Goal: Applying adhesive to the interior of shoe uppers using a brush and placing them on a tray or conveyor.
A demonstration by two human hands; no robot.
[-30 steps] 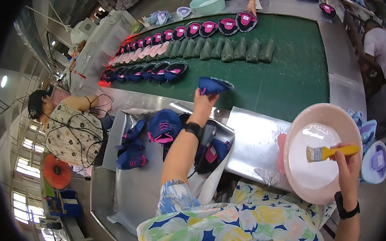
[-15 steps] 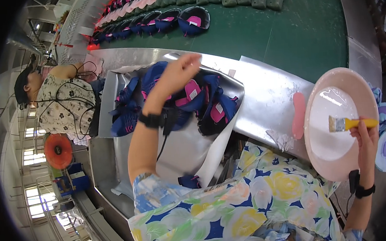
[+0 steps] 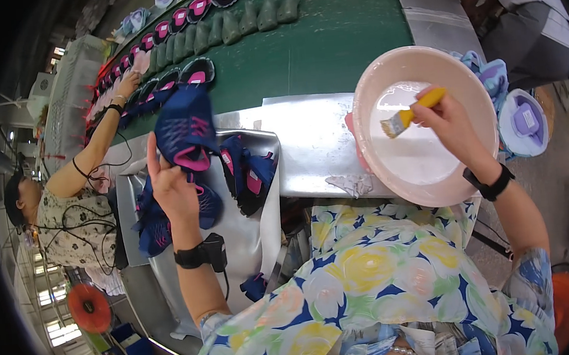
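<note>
My left hand [image 3: 171, 184] holds up a navy and pink shoe upper [image 3: 185, 128] above a metal tray [image 3: 262, 233] where several more uppers [image 3: 247, 170] lie in a heap. My right hand [image 3: 452, 122] grips a yellow-handled brush [image 3: 414, 110], its bristles over the white glue inside a pink basin [image 3: 373, 102]. The basin rests by my lap, to the right of the tray. Both wrists carry black bands.
A green conveyor belt [image 3: 346, 33] carries rows of pink-lined uppers [image 3: 199, 9] and dark green shoe forms [image 3: 254, 19]. A person [image 3: 71, 216] at the left reaches onto the belt. Another person [image 3: 520, 11] sits at the upper right beside lilac uppers [image 3: 523, 119].
My left hand went from the belt's edge down to the tray's heap and now lifts one upper. The brush stayed over the basin, shifting toward its middle. The view tilted downward.
</note>
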